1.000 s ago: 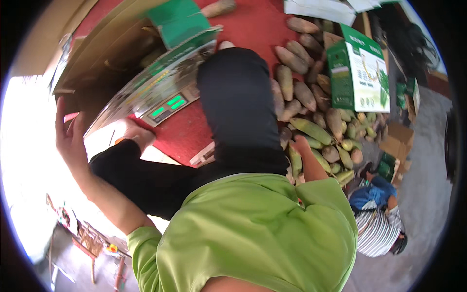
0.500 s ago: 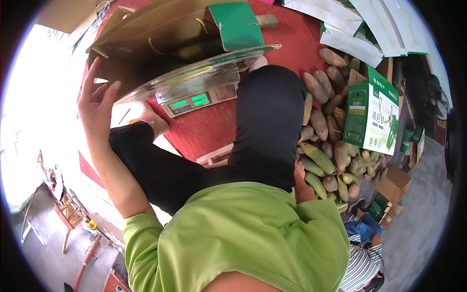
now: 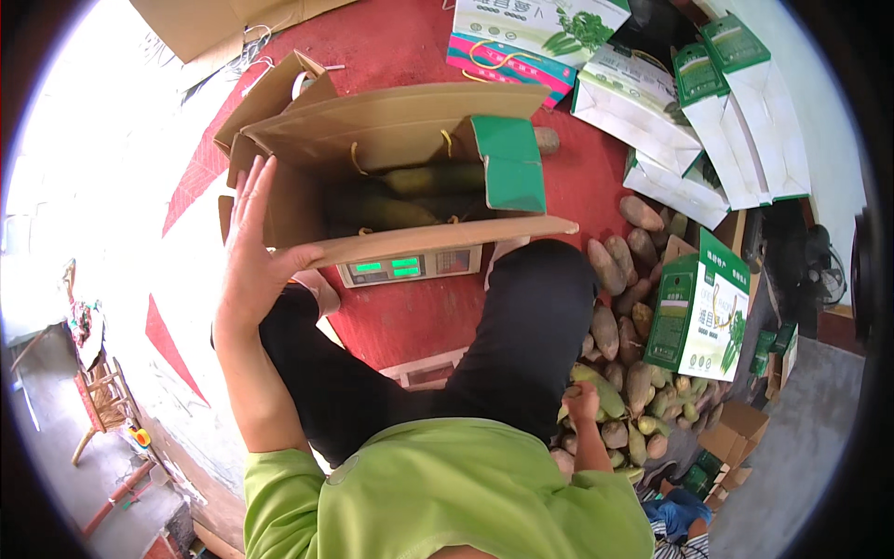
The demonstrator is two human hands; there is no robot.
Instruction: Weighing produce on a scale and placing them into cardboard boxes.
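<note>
My left hand (image 3: 250,261) is at the left end of an open cardboard box (image 3: 400,104), fingers stretched along its side and thumb by the near flap (image 3: 438,240). Inside lie several long green radishes (image 3: 382,207), partly in shadow. The box sits over a digital scale (image 3: 410,268) with lit green displays; only the scale's front shows. My right hand (image 3: 582,402) is low beside my right thigh, next to a heap of radishes (image 3: 610,265). Its fingers look curled in, close to a pale green radish (image 3: 603,384); whatever they hold, if anything, is hidden.
A green-and-white carton (image 3: 698,312) stands on the heap at right. More white cartons (image 3: 643,98) lie at the far right on the red mat (image 3: 391,326). A small wooden stool (image 3: 433,368) is between my legs. Another person (image 3: 675,517) is at lower right.
The view has shifted, bringing the box's inside and the far cartons into sight. My left thumb is now by the near flap. More of my right hand and forearm shows beside the radishes.
</note>
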